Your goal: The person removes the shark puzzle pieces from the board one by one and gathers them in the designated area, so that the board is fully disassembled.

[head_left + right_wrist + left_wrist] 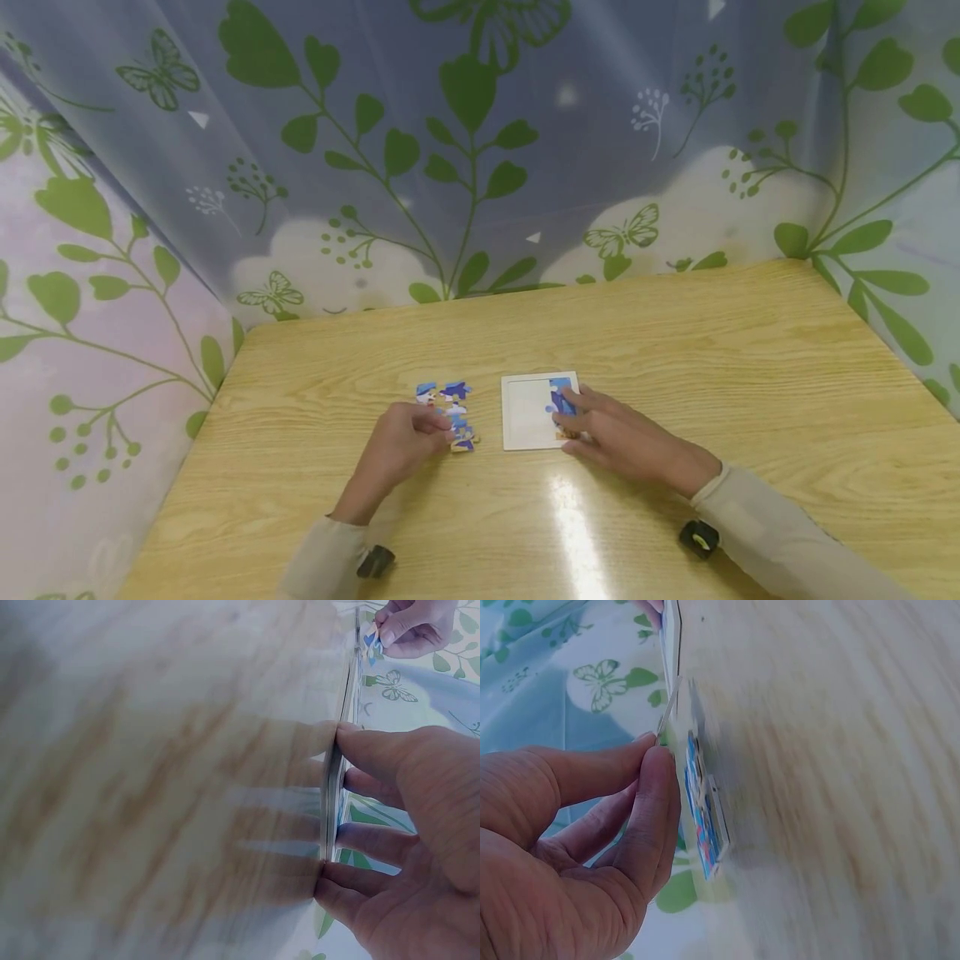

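Observation:
Between thumb and fingertips my left hand (405,442) pinches a jigsaw piece (670,709), seen almost edge-on in the left wrist view. The right wrist view shows blue and orange on this jigsaw piece (371,645). Beneath and beside that hand, several loose jigsaw pieces (455,390) lie grouped on the table. To their right is a square white puzzle tray (525,417), with joined blue pieces (559,398) along its right side. My right hand (622,433) rests at the tray's right side, its fingers spread over the pieces and border, partly hiding them.
The wooden table (675,342) carries the tray and loose pieces. A curtain (555,150) printed with leaves and butterflies hangs along its back edge and sides. Dark wrist devices (699,538) sit at both cuffs.

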`<state>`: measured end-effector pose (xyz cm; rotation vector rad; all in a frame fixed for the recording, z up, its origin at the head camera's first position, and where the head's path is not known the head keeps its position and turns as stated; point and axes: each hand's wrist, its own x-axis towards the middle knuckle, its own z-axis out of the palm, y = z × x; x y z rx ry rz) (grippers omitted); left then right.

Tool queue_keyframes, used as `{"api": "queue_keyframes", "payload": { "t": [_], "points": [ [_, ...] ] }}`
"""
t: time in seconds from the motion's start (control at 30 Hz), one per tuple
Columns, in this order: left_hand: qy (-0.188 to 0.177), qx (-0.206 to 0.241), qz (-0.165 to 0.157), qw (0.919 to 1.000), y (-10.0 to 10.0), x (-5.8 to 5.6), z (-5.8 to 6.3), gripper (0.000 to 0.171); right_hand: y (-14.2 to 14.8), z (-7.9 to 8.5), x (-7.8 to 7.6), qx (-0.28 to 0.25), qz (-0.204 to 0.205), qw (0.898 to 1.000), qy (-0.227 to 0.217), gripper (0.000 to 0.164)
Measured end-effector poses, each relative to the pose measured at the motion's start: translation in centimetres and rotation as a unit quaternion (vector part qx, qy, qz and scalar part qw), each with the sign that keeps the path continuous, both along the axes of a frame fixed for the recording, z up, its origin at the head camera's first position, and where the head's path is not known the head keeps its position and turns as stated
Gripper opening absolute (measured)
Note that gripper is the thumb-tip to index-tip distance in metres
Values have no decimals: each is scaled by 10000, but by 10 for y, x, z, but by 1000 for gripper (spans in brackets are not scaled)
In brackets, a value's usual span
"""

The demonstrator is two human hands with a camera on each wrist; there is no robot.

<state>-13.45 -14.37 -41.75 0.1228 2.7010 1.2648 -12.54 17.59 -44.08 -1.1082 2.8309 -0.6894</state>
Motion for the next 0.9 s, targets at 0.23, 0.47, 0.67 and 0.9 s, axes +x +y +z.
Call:
{"api": "queue_keyframes", "payload": {
  "t": [0.23,0.47,0.67,0.9],
  "points": [
    [89,-77,3,9999,-5,0,-4,6,0,0,0,8,-16,10000,-18,39],
    [276,-422,-92,9987,-7,-1,-7,6,1,0,0,7,-9,10000,-35,40],
    [450,-593,-180,9971,-6,-1,-7,6,1,1,0,-4,-15,10000,-57,40],
    [415,-702,-151,9966,-4,0,-7,6,0,0,1,-4,-2,10000,-54,40]
  ]
}}
